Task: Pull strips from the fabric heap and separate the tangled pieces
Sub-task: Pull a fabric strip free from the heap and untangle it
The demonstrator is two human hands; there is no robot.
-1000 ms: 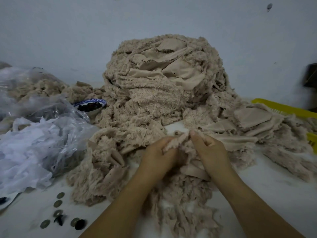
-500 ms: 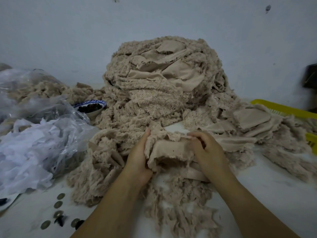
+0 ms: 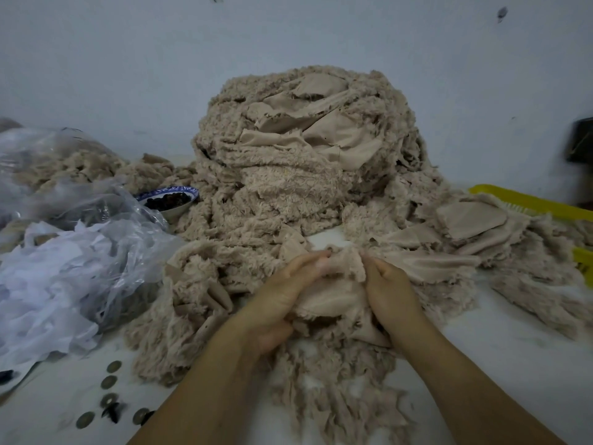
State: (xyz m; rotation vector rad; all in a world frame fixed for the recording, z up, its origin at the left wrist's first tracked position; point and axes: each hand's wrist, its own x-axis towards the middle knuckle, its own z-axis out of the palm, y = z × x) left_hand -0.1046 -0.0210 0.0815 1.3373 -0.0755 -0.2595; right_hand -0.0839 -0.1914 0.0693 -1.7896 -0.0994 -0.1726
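Note:
A tall heap of beige fuzzy fabric strips (image 3: 305,162) rises at the middle of the white table (image 3: 513,342), against the wall. At its front foot lies a tangled beige piece (image 3: 333,300). My left hand (image 3: 282,300) grips the left side of this piece, with the fingertips pinching its top edge. My right hand (image 3: 390,293) pinches the same piece from the right, close beside the left. More loose strips (image 3: 337,390) spread on the table below and between my forearms.
Clear plastic bags with white scraps (image 3: 64,277) lie at the left. A blue-rimmed bowl of dark bits (image 3: 168,200) stands behind them. Coins and dark buttons (image 3: 109,396) sit at the front left. A yellow basket (image 3: 532,203) shows at the right, partly under strips.
My hands spread a folded piece apart half a second ago. Now they have come back together, bunching the piece between them at the same spot.

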